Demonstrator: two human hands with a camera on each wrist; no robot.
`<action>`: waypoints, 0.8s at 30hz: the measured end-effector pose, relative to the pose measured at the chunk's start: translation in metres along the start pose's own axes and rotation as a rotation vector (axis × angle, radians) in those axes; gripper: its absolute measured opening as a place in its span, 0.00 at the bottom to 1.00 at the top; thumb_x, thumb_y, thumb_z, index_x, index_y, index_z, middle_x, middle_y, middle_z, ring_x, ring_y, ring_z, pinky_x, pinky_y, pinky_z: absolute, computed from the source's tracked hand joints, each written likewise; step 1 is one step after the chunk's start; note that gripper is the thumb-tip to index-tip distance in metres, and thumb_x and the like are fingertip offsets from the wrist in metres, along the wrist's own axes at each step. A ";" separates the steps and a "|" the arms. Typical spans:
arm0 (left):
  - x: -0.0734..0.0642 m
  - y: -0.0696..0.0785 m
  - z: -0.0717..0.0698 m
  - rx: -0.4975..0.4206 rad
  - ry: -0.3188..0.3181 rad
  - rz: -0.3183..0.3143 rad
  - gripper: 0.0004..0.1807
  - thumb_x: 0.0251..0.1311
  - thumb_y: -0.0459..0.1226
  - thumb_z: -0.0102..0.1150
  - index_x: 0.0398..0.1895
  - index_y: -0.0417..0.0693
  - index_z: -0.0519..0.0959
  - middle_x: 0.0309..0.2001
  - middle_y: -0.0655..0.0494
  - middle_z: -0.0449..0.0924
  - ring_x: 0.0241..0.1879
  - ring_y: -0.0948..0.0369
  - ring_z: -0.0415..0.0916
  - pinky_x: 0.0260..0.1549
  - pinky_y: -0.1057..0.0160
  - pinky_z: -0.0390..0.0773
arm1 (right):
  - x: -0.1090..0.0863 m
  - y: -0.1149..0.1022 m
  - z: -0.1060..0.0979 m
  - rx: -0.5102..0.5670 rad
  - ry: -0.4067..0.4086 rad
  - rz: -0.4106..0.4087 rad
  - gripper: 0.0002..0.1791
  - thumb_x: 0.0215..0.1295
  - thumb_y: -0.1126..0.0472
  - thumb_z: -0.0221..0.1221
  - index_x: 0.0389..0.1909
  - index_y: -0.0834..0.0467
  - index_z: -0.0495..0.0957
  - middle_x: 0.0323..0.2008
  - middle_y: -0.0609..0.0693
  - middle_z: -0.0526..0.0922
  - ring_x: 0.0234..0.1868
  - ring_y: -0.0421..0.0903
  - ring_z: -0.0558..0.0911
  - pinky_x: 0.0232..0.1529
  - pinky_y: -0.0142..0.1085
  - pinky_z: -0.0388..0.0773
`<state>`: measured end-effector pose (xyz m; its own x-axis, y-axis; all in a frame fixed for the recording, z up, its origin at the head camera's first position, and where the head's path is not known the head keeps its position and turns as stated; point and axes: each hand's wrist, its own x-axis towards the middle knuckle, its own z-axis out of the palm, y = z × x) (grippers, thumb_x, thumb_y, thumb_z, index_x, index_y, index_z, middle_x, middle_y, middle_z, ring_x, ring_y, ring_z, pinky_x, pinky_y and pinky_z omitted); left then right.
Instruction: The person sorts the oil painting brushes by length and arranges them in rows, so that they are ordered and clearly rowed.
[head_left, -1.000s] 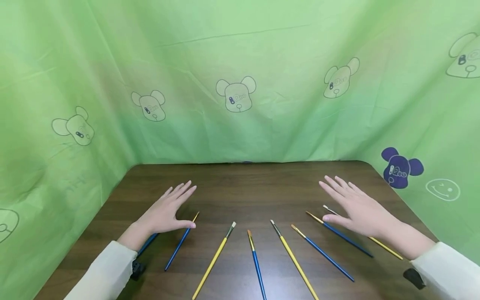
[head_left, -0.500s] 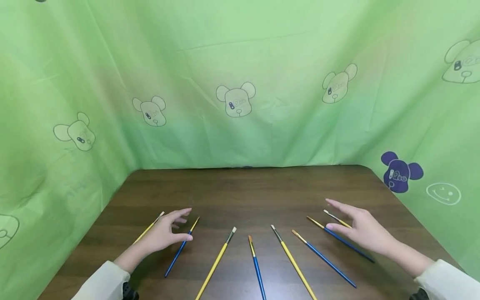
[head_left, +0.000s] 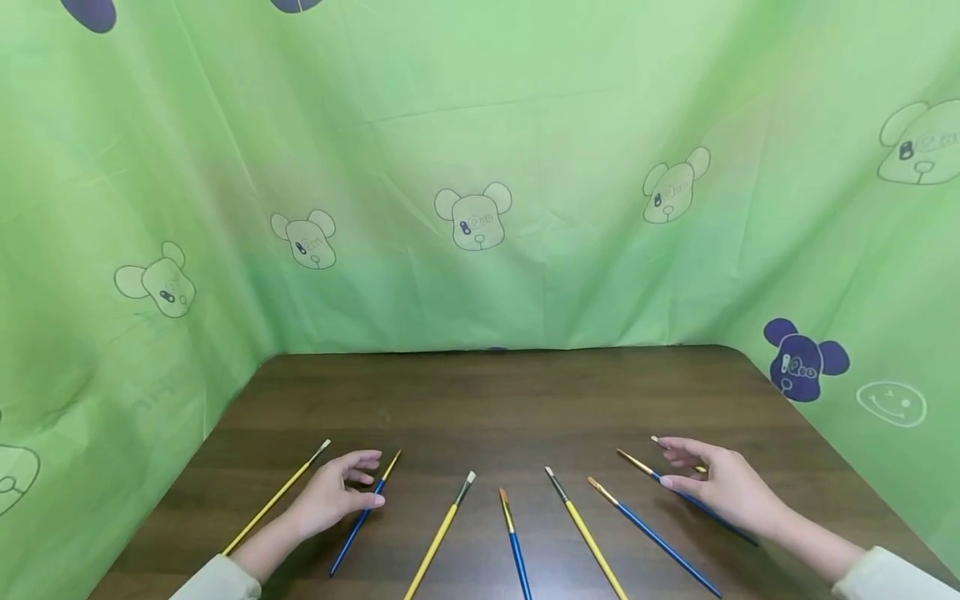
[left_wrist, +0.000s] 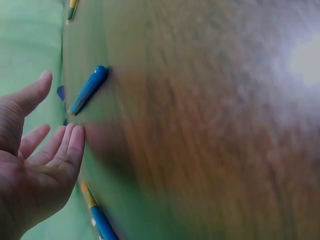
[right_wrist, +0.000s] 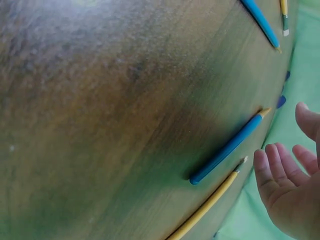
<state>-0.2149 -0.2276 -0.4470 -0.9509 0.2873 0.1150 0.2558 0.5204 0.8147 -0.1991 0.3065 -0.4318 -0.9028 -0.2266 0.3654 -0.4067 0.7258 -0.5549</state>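
Over the left of the table, my left hand [head_left: 333,496] hovers with loosely bent fingers and holds nothing. Its thumb overlaps a blue paintbrush [head_left: 352,533] in the head view; contact cannot be told. A yellow paintbrush [head_left: 277,497] lies left of this hand. Below the fingers in the left wrist view is a blue paintbrush with an orange tip [left_wrist: 102,220]. On the right, my right hand [head_left: 731,485] hangs relaxed and holds nothing, near a blue paintbrush [right_wrist: 227,147] and a yellow paintbrush [right_wrist: 207,205]. In the head view it hides most of that yellow paintbrush.
Between the hands, several more paintbrushes lie fanned out: a yellow paintbrush [head_left: 438,537], a blue paintbrush [head_left: 515,546], another yellow paintbrush [head_left: 588,537] and another blue paintbrush [head_left: 656,537]. A green printed curtain [head_left: 480,308] surrounds the brown wooden table [head_left: 495,400] at its back and sides.
From a flat, spread pose, both hands have lowered toward the near side and their fingers have bent. The head view has tilted up slightly. The brushes appear unmoved on the table.
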 end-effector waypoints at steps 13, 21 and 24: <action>0.000 -0.006 0.008 -0.006 0.021 -0.026 0.33 0.42 0.31 0.77 0.56 0.34 0.76 0.47 0.47 0.79 0.40 0.55 0.76 0.32 0.67 0.79 | -0.003 0.004 0.003 -0.012 -0.078 0.081 0.27 0.51 0.59 0.73 0.52 0.64 0.79 0.41 0.53 0.85 0.39 0.44 0.82 0.38 0.35 0.81; -0.001 -0.010 0.010 0.001 0.036 -0.039 0.33 0.39 0.28 0.77 0.54 0.33 0.77 0.41 0.51 0.78 0.38 0.57 0.74 0.31 0.67 0.78 | -0.003 0.008 0.007 0.015 -0.135 0.097 0.27 0.51 0.60 0.72 0.52 0.64 0.79 0.40 0.50 0.84 0.38 0.39 0.80 0.39 0.34 0.80; -0.001 -0.012 0.011 0.012 0.041 -0.024 0.32 0.38 0.28 0.77 0.53 0.32 0.78 0.39 0.52 0.77 0.37 0.57 0.74 0.32 0.67 0.78 | -0.003 0.011 0.008 0.026 -0.154 0.099 0.27 0.51 0.61 0.72 0.52 0.65 0.79 0.38 0.48 0.83 0.37 0.38 0.79 0.38 0.33 0.79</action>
<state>-0.2147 -0.2254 -0.4630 -0.9630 0.2416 0.1194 0.2350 0.5362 0.8107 -0.2024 0.3100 -0.4449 -0.9485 -0.2532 0.1904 -0.3166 0.7331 -0.6019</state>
